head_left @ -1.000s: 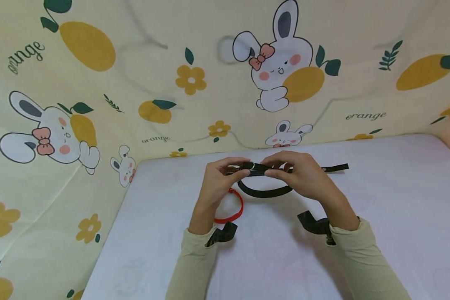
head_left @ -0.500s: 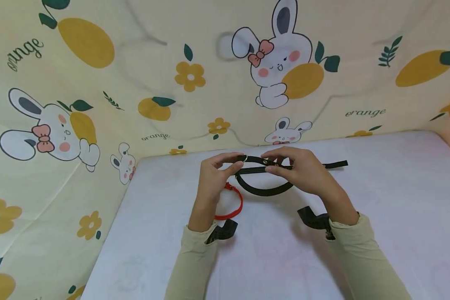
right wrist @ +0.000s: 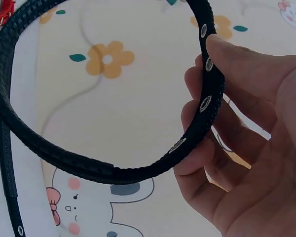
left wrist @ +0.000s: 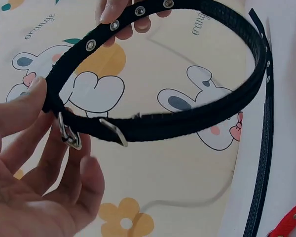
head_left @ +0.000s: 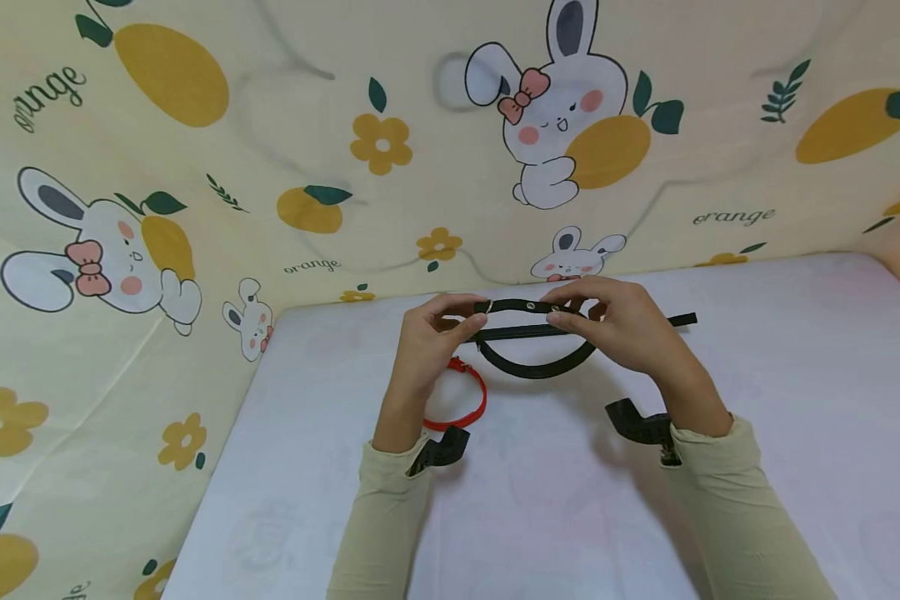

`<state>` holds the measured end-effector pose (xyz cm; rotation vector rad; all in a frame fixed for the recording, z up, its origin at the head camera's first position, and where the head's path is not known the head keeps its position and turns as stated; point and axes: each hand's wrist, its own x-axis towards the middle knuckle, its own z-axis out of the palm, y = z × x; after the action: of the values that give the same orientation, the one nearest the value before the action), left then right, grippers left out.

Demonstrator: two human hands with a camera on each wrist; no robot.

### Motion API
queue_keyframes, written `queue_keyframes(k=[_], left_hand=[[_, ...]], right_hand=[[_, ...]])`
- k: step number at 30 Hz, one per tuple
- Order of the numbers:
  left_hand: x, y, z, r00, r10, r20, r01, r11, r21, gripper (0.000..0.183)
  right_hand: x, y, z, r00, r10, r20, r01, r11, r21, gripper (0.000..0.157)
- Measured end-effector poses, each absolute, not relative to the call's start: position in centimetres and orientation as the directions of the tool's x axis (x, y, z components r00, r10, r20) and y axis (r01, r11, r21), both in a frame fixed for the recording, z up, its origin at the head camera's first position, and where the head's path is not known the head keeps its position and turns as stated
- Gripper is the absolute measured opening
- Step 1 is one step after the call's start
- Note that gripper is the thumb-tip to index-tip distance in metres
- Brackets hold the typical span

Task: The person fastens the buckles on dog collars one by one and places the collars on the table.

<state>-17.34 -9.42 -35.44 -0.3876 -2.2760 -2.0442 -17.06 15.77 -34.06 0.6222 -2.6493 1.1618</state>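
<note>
A black collar [head_left: 536, 369] is held up in a loop by both hands above the white table. My left hand [head_left: 423, 346] pinches it at the buckle end; the metal buckle [left wrist: 69, 131] and a wire keeper loop [left wrist: 114, 132] show in the left wrist view. On the other side, my right hand [head_left: 622, 321] pinches the stretch with metal eyelets [right wrist: 205, 103], thumb on the inner face and fingers behind. The strap's tip is hidden near the left thumb, so I cannot tell whether it passes through the buckle.
A second black strap [head_left: 521, 332] with eyelets lies flat on the white table [head_left: 540, 500] behind the held collar. Near my left wrist lies a red collar [head_left: 480, 408] in a ring. A cloth printed with rabbits [head_left: 562, 125] stands behind the table.
My hands have moved slightly apart, the right one shifting right. The collar's upper stretch has risen away from the flat strap behind it, and the loop looks wider.
</note>
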Motion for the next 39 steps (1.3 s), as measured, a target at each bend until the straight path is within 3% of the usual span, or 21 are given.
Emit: queue_keyframes(k=[15, 39], left_hand=[[-17.63, -9.37, -35.39, -0.937, 0.244, 0.251, 0.282, 0.102, 0.954, 0.024], [-17.24, -8.65, -35.80, -0.943, 0.241, 0.229, 0.260, 0.104, 0.960, 0.025]], right_hand=[[-17.01, 15.51, -33.91, -0.913, -0.278, 0.300, -0.408, 0.586, -0.700, 0.018], [-16.68, 14.83, -34.07, -0.906, -0.323, 0.274, -0.418, 0.583, -0.696, 0.021]])
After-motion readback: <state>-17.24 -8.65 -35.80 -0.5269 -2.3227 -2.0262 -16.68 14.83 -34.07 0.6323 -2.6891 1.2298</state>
